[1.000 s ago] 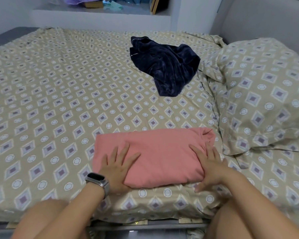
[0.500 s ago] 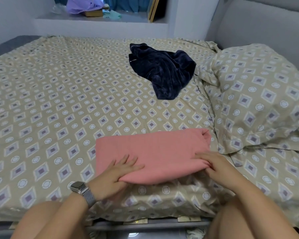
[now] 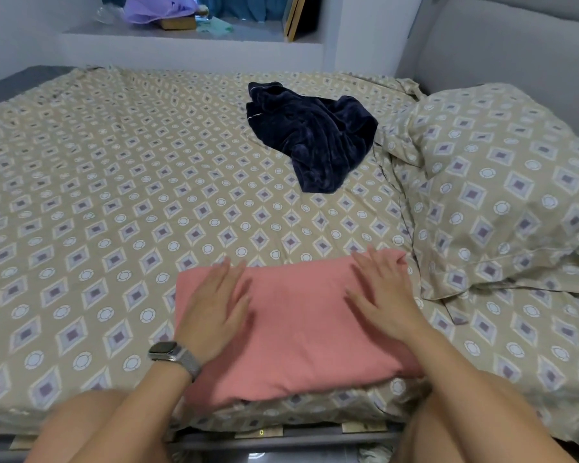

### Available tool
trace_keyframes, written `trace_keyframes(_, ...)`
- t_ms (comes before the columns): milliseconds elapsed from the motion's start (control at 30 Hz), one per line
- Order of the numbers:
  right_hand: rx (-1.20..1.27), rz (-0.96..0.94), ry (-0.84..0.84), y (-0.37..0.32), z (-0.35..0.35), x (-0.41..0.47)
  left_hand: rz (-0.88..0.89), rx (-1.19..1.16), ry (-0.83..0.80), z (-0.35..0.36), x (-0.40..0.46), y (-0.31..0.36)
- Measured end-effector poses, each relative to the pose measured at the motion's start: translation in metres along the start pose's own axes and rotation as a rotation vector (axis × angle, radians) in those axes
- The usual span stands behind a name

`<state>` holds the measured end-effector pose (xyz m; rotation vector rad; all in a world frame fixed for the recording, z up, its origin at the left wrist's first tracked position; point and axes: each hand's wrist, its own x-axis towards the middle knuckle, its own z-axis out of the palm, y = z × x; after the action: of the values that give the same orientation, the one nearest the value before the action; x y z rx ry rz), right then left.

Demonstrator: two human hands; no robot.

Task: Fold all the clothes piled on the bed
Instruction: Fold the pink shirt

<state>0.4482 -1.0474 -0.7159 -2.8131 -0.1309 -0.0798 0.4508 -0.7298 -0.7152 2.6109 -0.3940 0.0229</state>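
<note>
The pink cloth (image 3: 301,332) lies folded at the near edge of the bed (image 3: 114,195). The left hand (image 3: 214,305) and the right hand (image 3: 381,295) both lie flat on top of it, fingers spread out. A dark blue cloth (image 3: 315,142) sits crumpled farther back, near the pillow (image 3: 502,188).

the bed (image 3: 114,182) has a patterned sheet. on it lie a folded pink garment (image 3: 298,329), a crumpled navy garment (image 3: 318,142) and a pillow (image 3: 502,195).
</note>
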Motion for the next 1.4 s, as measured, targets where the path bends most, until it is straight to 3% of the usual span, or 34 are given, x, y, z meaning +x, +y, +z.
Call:
trace_keyframes(67, -0.056, -0.029, -0.091, -0.019, 0.014, 0.009, 0.078, 0.122, -0.1, 0.015, 0.008, 0.01)
trace_keyframes(167, -0.121, 0.049, -0.212, -0.026, 0.038, 0.025, 0.054, 0.29, -0.216, 0.047, 0.016, 0.01)
trace_keyframes(300, -0.138, 0.196, -0.268, -0.019, 0.05, 0.048, -0.045, 0.349, -0.223, 0.067, 0.033, 0.005)
trace_keyframes(533, 0.036, 0.126, -0.336, 0.001, 0.034, 0.058, -0.053, 0.323, -0.237, 0.065, 0.046, 0.004)
trace_keyframes(600, 0.033, 0.078, -0.29, 0.005, 0.024, 0.054, -0.077, 0.208, -0.181, 0.052, 0.047, 0.01)
trace_keyframes(667, 0.007, 0.067, -0.263, 0.006, 0.016, 0.054, -0.071, 0.063, 0.021, 0.033, 0.045, 0.019)
trace_keyframes(733, -0.017, 0.134, -0.2, 0.013, 0.012, 0.057, 0.008, -0.058, 0.23, 0.02, 0.036, 0.024)
trace_keyframes(767, -0.011, 0.209, -0.153, 0.019, 0.011, 0.057, 0.037, -0.103, 0.237, 0.016, 0.027, 0.025)
trace_keyframes(900, 0.279, 0.646, -0.156, 0.036, 0.002, 0.046, 0.168, -0.151, 0.097, 0.025, -0.009, 0.032)
trace_keyframes(967, 0.289, 0.706, -0.184, 0.033, -0.003, 0.04, 0.257, -0.081, -0.053, 0.039, -0.014, 0.039)
trace_keyframes(1067, 0.372, 0.775, -0.118, 0.025, 0.001, 0.034, 0.216, 0.155, -0.357, 0.055, -0.014, 0.047)
trace_keyframes(1167, 0.786, 0.94, -0.055, 0.02, 0.006, 0.03, 0.232, 0.232, -0.369, 0.062, -0.018, 0.048)
trace_keyframes(1267, 0.949, 0.949, -0.143, 0.013, -0.002, 0.026, 0.189, 0.053, -0.411, 0.058, -0.017, 0.041)
trace_keyframes(1400, 0.844, 0.89, -0.316, 0.002, -0.035, 0.026, 0.048, -0.383, -0.343, 0.037, -0.017, 0.032)
